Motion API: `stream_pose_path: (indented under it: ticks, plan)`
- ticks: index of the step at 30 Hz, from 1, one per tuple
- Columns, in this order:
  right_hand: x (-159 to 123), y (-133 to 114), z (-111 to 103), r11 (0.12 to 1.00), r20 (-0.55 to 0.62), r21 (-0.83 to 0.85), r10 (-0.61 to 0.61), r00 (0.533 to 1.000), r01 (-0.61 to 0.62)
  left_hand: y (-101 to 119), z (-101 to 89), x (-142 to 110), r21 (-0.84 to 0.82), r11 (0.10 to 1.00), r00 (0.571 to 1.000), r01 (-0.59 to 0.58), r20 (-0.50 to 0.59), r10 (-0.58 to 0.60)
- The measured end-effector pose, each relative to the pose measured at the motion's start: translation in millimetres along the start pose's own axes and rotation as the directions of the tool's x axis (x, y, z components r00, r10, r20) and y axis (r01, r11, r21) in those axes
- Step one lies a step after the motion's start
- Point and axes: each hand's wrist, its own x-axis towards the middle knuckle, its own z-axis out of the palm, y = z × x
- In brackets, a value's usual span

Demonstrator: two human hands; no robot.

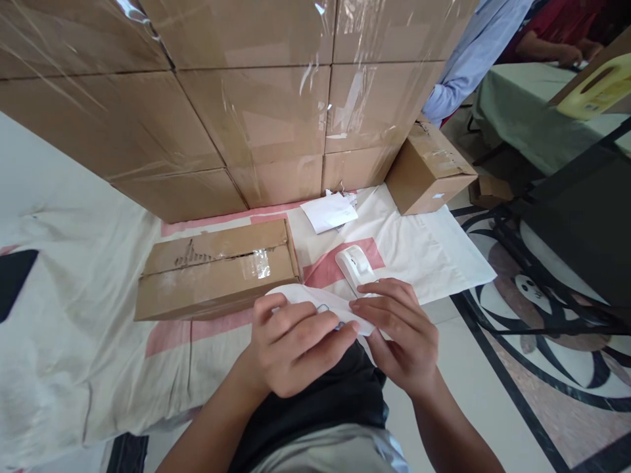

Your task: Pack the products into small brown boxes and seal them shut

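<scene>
A white sheet of paper [340, 303] with small bluish marks is held between my two hands, low in front of my body. My left hand [300, 345] grips it from the left with curled fingers, which cover part of the sheet. The fingers of my right hand [401, 332] pinch its right end, thumb below. Just beyond my right fingertips, a white curved plastic object [355, 266] rests on the cloth; its exact kind is unclear. Farther back lies a pile of white paper [330, 211], close to the stacked boxes.
Film-wrapped cardboard boxes [276, 108] form a wall ahead. A long taped carton [217, 266] lies left on the cloth-covered surface [113, 368], another carton [428, 167] at right. Beyond are a blue-sleeved arm [463, 69], a green-covered table [522, 112] and a black chair [576, 217].
</scene>
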Motion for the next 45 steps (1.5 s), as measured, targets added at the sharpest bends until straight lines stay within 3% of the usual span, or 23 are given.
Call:
stream_pose_path:
  ticks: [15,27,34,45]
  plan:
    - [2,4,-1,0.999,0.023,0.003,0.048,0.999,-0.048,-4,11.3,1,0.012,1.0,1.0,0.023,0.021,-0.024]
    - [5,5,4,0.988,0.004,0.012,0.151,0.988,-0.151,-12,22.3,-3,0.036,0.994,0.994,-0.105,0.026,0.105]
    - [5,7,4,0.991,0.02,0.018,0.136,0.991,-0.136,-15,29.8,-2,0.029,1.0,0.998,-0.012,0.055,0.01]
    - [4,6,4,0.99,0.043,0.033,0.134,0.99,-0.135,-12,16.6,5,0.083,0.994,0.997,-0.075,0.033,0.072]
